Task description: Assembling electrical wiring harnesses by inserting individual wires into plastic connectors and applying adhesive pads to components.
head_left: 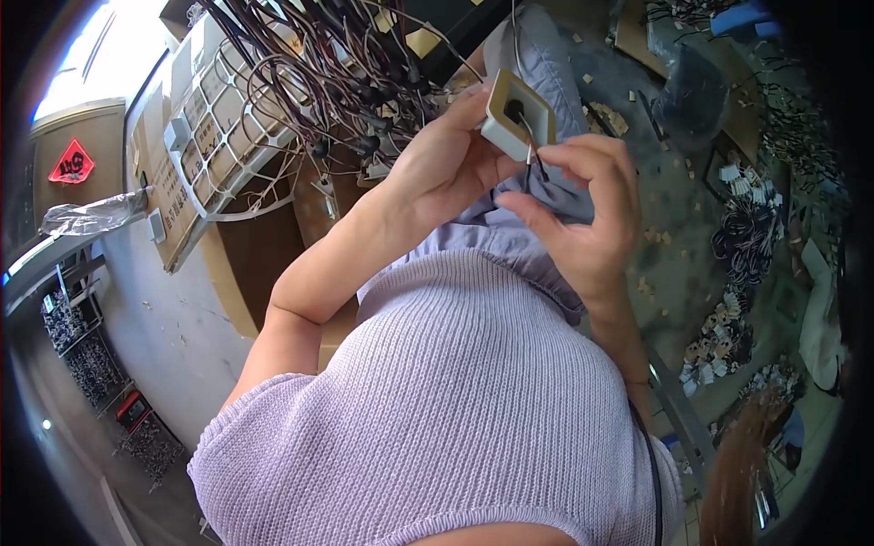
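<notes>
Carefully, the left hand (446, 162) keeps its fingers closed around a small white box (503, 139), which is above the lap and between both hands. It is held tilted, probably so that its open side can be seen and reached. The right hand (601, 200) is just beside it; its forefinger is at a thin wire (531, 151) that comes out from the box, while the thumb stands apart, so I cannot tell if it pinches. Many brown and black cables (350, 82) hang beyond the left arm, perhaps for easy reach.
</notes>
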Motion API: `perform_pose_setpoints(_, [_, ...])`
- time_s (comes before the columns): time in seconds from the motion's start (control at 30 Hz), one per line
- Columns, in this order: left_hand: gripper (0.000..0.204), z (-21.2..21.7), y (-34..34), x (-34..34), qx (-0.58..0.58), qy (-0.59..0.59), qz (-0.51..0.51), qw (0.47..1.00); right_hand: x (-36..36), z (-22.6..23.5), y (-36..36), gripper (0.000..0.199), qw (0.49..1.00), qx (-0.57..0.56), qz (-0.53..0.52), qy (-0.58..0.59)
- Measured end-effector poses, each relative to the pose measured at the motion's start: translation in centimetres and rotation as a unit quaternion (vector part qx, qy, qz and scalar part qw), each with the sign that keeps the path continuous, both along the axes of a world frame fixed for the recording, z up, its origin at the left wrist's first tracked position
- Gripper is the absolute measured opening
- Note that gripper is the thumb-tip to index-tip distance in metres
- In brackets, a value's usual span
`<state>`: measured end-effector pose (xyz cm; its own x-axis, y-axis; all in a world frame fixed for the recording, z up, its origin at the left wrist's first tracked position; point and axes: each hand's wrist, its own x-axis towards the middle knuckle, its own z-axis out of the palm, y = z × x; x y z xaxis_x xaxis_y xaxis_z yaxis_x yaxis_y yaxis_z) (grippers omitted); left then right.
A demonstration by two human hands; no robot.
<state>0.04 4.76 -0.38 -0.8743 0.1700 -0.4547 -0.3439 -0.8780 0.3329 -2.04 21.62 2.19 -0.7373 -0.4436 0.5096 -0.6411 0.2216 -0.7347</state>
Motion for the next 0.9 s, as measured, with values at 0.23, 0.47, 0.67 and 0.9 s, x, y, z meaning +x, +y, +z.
perform_pose_setpoints(0.23, [0.028, 1.5, 1.1, 0.3, -0.057, -0.023, -0.022, 0.998, -0.6, -0.3, 0.8, 0.029, 0.999, -0.007, -0.008, -0.053])
perform_pose_setpoints(0.47, [0.026, 1.1, 1.6, 0.0, -0.200, 0.007, 0.009, 0.980, -1.4, -0.1, 1.9, 0.012, 0.965, 0.085, 0.026, -0.245])
perform_pose_setpoints(0.67, [0.025, 0.5, 2.4, -0.4, -0.254, -0.017, 0.013, 0.967, -2.7, 1.2, 3.3, 0.009, 0.878, 0.028, 0.138, -0.458])
perform_pose_setpoints(0.9, [0.030, -1.1, 1.4, -0.6, -0.223, -0.058, 0.007, 0.973, -3.8, 2.8, 5.2, 0.021, 0.810, -0.238, 0.349, -0.407])
